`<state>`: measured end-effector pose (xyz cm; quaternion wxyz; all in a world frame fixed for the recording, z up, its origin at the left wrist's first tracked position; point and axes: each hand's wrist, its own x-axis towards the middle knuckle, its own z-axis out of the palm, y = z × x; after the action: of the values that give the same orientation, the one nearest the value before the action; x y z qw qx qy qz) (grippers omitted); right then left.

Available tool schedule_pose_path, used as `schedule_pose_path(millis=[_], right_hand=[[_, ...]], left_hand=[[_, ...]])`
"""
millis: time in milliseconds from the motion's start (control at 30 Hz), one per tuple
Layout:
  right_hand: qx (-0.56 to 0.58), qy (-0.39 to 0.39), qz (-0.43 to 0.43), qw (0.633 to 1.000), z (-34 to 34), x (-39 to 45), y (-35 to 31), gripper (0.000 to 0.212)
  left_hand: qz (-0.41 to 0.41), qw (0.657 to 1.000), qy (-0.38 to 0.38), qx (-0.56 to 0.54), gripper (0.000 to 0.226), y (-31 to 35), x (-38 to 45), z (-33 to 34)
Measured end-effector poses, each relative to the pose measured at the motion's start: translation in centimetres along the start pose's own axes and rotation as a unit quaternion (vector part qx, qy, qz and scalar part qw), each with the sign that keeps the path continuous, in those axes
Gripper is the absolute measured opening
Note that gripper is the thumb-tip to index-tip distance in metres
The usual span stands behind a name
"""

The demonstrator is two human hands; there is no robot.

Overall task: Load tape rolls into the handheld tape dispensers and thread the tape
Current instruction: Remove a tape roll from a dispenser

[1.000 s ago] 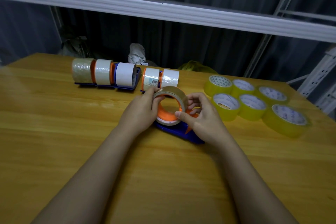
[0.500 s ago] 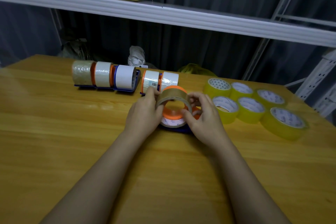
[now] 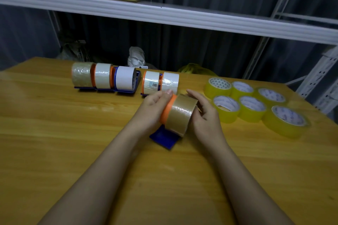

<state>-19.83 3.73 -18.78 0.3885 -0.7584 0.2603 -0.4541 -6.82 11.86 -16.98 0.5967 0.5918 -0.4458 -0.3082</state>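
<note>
A brown tape roll (image 3: 181, 113) sits on the orange hub of a blue handheld dispenser (image 3: 164, 138) at the middle of the wooden table (image 3: 54, 133). The dispenser now stands upright, its blue base toward me. My left hand (image 3: 153, 107) grips the orange side of the hub. My right hand (image 3: 204, 115) holds the roll's right side with curled fingers. The loose tape end is not visible.
Several loaded dispensers (image 3: 106, 78) stand in a row at the back of the table, two more (image 3: 161, 82) just behind my hands. Several yellow tape rolls (image 3: 252, 104) lie flat at the right. A white shelf beam (image 3: 164, 16) with boxes runs overhead.
The dispenser with the brown roll has been turned from lying on its side to standing upright, the roll's outer face now toward me. Both hands stayed on it.
</note>
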Motion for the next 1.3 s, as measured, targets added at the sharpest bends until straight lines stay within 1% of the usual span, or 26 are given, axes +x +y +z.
schedule_pose_path(millis=[67, 133, 233, 300, 333, 400, 433, 467, 500, 600, 633, 700, 767, 833, 933, 1033, 1067, 1133, 1167, 1200, 1233, 1267, 1300], right_hand=[[0.123, -0.027, 0.055, 0.991, 0.1, -0.1, -0.6, 0.04], [0.182, -0.035, 0.099, 0.978, 0.1, -0.1, -0.8, 0.045], [0.144, -0.064, 0.119, 0.98, 0.7, -0.2, -0.8, 0.064], [0.154, -0.06, 0.138, 0.977, 0.8, -0.1, -0.3, 0.07], [0.176, -0.069, 0.158, 0.969, 0.9, 0.1, -0.2, 0.071], [0.218, -0.087, 0.207, 0.95, 1.0, 0.6, 0.2, 0.078], [0.22, -0.093, 0.224, 0.945, 1.0, 0.6, 0.6, 0.083], [0.21, -0.103, 0.228, 0.945, 1.1, 0.6, 0.7, 0.085], [0.191, -0.108, 0.228, 0.949, 1.1, 0.4, 0.7, 0.08], [0.171, -0.062, 0.207, 0.961, 1.2, 0.2, 0.7, 0.034], [0.175, -0.05, 0.201, 0.962, 1.1, 0.0, 0.4, 0.027], [0.172, -0.032, 0.184, 0.967, 0.9, -0.1, 0.5, 0.03], [0.166, -0.023, 0.177, 0.97, 0.9, -0.2, 0.0, 0.033], [0.169, -0.021, 0.17, 0.971, 0.7, -0.1, 0.3, 0.032], [0.196, -0.009, 0.158, 0.968, 0.7, -0.1, -0.4, 0.031], [0.197, 0.003, 0.159, 0.968, 1.3, 0.0, -1.1, 0.03], [0.201, 0.026, 0.165, 0.965, 1.1, 0.2, -0.7, 0.028], [0.223, 0.1, 0.189, 0.951, 0.0, 0.8, 0.0, 0.033], [0.206, 0.131, 0.183, 0.952, -0.8, 1.0, 0.1, 0.035], [0.171, 0.146, 0.162, 0.961, -1.4, 1.1, 0.4, 0.03], [0.138, 0.147, 0.14, 0.969, -1.7, 1.1, 0.5, 0.023], [0.113, 0.129, 0.122, 0.978, -1.6, 1.0, 0.4, 0.019], [0.078, 0.105, 0.105, 0.986, -1.2, 1.0, 0.5, 0.023]], left_hand=[[0.011, 0.998, 0.053, 0.009, 0.037, -0.3, -0.1, 0.7], [0.022, 0.995, 0.096, 0.003, 0.035, -0.4, -0.4, 1.7], [0.072, 0.989, 0.13, 0.006, 0.022, -0.5, -0.9, 3.2], [0.099, 0.986, 0.133, 0.014, 0.022, -0.7, -0.9, 3.8], [0.104, 0.986, 0.128, 0.012, 0.03, -0.8, -0.9, 3.8], [0.108, 0.988, 0.114, -0.007, 0.053, -0.8, -1.0, 3.8], [0.106, 0.988, 0.111, -0.01, 0.061, -0.7, -1.0, 3.8], [0.096, 0.989, 0.111, -0.005, 0.064, -0.6, -1.0, 3.8], [0.082, 0.99, 0.112, 0.002, 0.063, -0.5, -1.0, 3.9], [0.053, 0.991, 0.114, 0.049, 0.048, -0.7, -0.9, 3.7], [0.054, 0.988, 0.125, 0.068, 0.047, -0.6, -1.0, 3.7], [0.052, 0.983, 0.157, 0.076, 0.047, -0.5, -1.0, 3.6], [0.042, 0.982, 0.172, 0.062, 0.046, -0.3, -1.0, 3.5], [0.043, 0.981, 0.179, 0.053, 0.045, 0.0, -1.0, 3.4], [0.068, 0.978, 0.192, 0.05, 0.047, 0.2, -1.0, 3.3], [0.076, 0.979, 0.183, 0.044, 0.049, 0.6, -1.1, 3.2], [0.065, 0.978, 0.196, 0.038, 0.049, 0.7, -1.0, 2.8], [0.03, 0.964, 0.263, 0.013, 0.049, 0.7, -0.6, 1.2], [0.025, 0.957, 0.289, 0.003, 0.048, 0.6, -0.3, 0.3], [0.028, 0.954, 0.299, 0.003, 0.047, 0.6, -0.2, -0.4], [0.032, 0.955, 0.295, 0.007, 0.047, 0.5, 0.1, -0.7], [0.034, 0.958, 0.284, 0.009, 0.047, 0.5, 0.2, -0.6], [0.034, 0.962, 0.27, 0.007, 0.048, 0.4, 0.4, -0.2]])
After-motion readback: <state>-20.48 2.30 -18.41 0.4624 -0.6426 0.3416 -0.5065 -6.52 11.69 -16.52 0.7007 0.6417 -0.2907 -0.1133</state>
